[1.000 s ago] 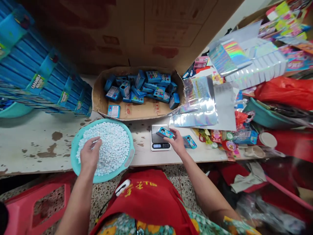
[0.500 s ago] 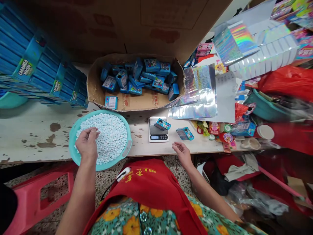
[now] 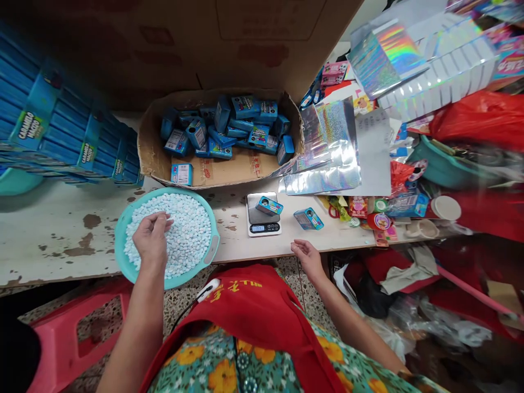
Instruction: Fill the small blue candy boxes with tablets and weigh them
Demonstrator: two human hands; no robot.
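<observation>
My left hand (image 3: 152,240) rests over the teal basin (image 3: 212,246) full of small white tablets (image 3: 191,222), its fingers curled into a pinch among them. My right hand (image 3: 307,256) hangs at the table's front edge, fingers loosely apart and holding nothing. A small blue box (image 3: 269,206) lies on the digital scale (image 3: 264,215) between my hands. A second blue box (image 3: 308,219) lies on the table right of the scale.
A cardboard tray (image 3: 152,158) with several blue boxes stands behind the scale. Stacked blue cartons (image 3: 61,136) fill the back left. Holographic bags (image 3: 327,153), a red bag (image 3: 478,125) and small clutter crowd the right. A pink stool (image 3: 61,349) sits at lower left.
My right hand let go of the blue box on the scale and drew back to the table's edge. My left hand stayed in the tablets, closing into a pinch.
</observation>
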